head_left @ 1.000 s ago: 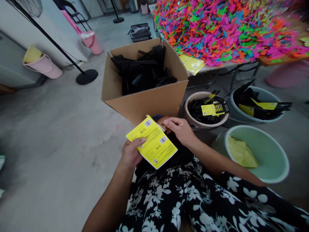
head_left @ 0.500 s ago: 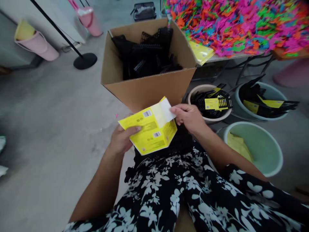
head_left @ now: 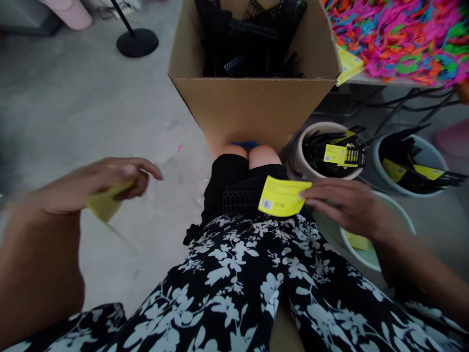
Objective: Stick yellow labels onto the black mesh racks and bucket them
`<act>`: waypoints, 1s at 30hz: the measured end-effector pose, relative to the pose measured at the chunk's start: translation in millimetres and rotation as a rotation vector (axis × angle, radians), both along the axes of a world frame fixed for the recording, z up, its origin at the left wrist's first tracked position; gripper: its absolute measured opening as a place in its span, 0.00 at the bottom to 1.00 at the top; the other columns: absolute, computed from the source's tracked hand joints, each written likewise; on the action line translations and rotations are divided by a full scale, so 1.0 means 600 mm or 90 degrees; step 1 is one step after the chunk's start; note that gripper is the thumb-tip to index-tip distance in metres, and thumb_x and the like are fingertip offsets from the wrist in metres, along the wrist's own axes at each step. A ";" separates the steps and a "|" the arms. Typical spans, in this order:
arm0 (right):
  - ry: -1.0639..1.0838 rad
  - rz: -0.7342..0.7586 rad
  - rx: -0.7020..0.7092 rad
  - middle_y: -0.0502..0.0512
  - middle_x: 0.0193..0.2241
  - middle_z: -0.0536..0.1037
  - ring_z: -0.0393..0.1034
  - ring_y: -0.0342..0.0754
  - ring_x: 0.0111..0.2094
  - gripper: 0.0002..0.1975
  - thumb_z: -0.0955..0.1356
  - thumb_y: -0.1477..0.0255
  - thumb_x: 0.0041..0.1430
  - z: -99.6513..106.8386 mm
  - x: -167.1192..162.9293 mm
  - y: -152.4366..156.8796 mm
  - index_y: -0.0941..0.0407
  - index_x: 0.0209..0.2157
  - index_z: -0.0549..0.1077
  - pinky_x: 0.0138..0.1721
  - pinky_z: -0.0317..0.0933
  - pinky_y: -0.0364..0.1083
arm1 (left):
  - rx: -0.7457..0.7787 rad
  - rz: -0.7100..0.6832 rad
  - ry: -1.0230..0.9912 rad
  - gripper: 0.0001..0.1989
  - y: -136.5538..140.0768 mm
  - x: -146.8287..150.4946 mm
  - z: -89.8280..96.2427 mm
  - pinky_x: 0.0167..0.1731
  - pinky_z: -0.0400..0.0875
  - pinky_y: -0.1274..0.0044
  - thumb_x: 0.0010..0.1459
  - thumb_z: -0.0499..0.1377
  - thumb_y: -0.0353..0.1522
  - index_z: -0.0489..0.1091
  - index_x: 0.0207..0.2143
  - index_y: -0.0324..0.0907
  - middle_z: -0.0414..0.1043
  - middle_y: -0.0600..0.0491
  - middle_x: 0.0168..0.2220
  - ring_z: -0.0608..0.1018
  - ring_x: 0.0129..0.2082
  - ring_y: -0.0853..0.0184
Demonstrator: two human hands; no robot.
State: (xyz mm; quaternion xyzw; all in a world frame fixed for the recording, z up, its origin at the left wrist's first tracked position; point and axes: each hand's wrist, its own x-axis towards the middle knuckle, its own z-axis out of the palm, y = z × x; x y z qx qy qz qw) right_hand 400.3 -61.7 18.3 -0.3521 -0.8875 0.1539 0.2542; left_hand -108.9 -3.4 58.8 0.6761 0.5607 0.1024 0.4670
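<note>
My right hand (head_left: 346, 203) pinches the right edge of a yellow printed card (head_left: 282, 197) with a barcode in its lower left corner. The card is held over my lap, above a black plastic mesh piece (head_left: 238, 196) that lies across my thighs. Out to the left, over the floor, my left hand (head_left: 110, 178) is closed on a yellow piece of paper (head_left: 106, 205). Motion blurs this paper, and its print cannot be read. The left index finger sticks out to the right.
A cardboard box (head_left: 252, 107) of black mesh pieces stands before my knees. At right are a beige bucket (head_left: 308, 161) and a blue-grey bucket (head_left: 436, 190) with black pieces and yellow cards, and a pale green bucket (head_left: 401, 220). Colourful pieces (head_left: 406, 34) cover a table. A black stand base (head_left: 137, 43) is on the floor.
My hands have moved apart, the left one far to the left with a yellow paper. The right hand now holds a yellow card instead of the white edge. The view has tilted down.
</note>
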 end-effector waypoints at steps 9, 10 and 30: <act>-0.035 0.113 0.047 0.58 0.43 0.84 0.79 0.50 0.42 0.10 0.69 0.73 0.71 -0.075 -0.082 -0.018 0.56 0.51 0.80 0.46 0.76 0.50 | 0.222 -0.366 0.104 0.25 -0.083 0.200 -0.091 0.38 0.71 0.74 0.68 0.58 0.46 0.70 0.63 0.51 0.80 0.50 0.49 0.82 0.40 0.62; -0.027 0.119 0.041 0.59 0.43 0.84 0.79 0.50 0.42 0.11 0.69 0.73 0.71 -0.079 -0.082 -0.017 0.56 0.51 0.80 0.46 0.76 0.50 | 0.254 -0.382 0.100 0.25 -0.085 0.204 -0.097 0.39 0.71 0.74 0.68 0.57 0.44 0.68 0.65 0.50 0.79 0.49 0.52 0.82 0.43 0.61; -0.066 0.126 -0.013 0.59 0.44 0.83 0.78 0.51 0.43 0.12 0.67 0.71 0.72 -0.123 -0.071 0.004 0.55 0.53 0.79 0.46 0.75 0.52 | 0.338 -0.455 0.195 0.23 -0.072 0.236 -0.131 0.35 0.71 0.71 0.70 0.56 0.43 0.69 0.64 0.49 0.73 0.48 0.51 0.79 0.45 0.59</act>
